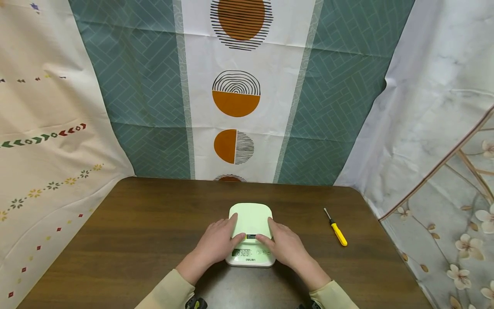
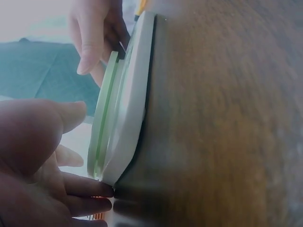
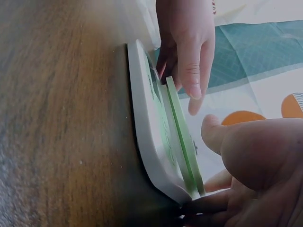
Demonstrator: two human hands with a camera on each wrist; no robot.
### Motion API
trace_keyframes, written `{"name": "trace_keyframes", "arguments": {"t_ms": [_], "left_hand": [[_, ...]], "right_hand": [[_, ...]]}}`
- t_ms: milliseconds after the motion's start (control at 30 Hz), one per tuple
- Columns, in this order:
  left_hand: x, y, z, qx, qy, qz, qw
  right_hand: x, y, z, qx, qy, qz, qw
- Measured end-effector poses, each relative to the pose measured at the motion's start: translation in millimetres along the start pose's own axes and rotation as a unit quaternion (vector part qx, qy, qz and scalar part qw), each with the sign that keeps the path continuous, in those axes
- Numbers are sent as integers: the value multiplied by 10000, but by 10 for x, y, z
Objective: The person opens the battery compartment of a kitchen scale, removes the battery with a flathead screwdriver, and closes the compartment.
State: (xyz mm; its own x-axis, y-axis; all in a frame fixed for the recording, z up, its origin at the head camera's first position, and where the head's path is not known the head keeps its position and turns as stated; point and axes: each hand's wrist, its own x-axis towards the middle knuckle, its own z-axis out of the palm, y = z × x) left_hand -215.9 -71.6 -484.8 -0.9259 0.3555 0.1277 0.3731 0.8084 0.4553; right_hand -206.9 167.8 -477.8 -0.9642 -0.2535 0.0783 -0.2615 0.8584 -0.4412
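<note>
A white and pale green kitchen scale (image 1: pixel 252 221) stands on the brown table (image 1: pixel 154 240), its lit display nearest the person. My left hand (image 1: pixel 218 238) lies along its left side and my right hand (image 1: pixel 287 242) along its right side. In the wrist views the fingers touch the scale's edges, and the thumbs stand apart from its side, over the platform. Between the thumb tips in the head view, a small dark strip (image 1: pixel 251 236) with a yellowish left end shows on the platform. Its kind is unclear.
A screwdriver (image 1: pixel 338 232) with a yellow and black handle lies on the table to the right, tip away from the person. Patterned cloths (image 1: pixel 154 107) hang behind the table and on both sides.
</note>
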Motion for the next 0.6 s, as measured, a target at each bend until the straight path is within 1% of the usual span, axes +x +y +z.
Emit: {"name": "trace_keyframes", "arguments": {"t_ms": [167, 333, 467, 600], "left_hand": [[4, 5, -36, -277, -37, -34, 9996], [7, 13, -71, -618, -87, -212, 9978], [9, 36, -104, -779, 39, -293, 9965], [16, 63, -142, -799, 230, -319, 9960]], "right_hand": [[1, -12, -18, 178, 17, 100, 9998], [-2, -24, -27, 404, 20, 229, 9989], [-7, -36, -44, 629, 82, 350, 9974], [-5, -44, -65, 862, 191, 391, 9953]]}}
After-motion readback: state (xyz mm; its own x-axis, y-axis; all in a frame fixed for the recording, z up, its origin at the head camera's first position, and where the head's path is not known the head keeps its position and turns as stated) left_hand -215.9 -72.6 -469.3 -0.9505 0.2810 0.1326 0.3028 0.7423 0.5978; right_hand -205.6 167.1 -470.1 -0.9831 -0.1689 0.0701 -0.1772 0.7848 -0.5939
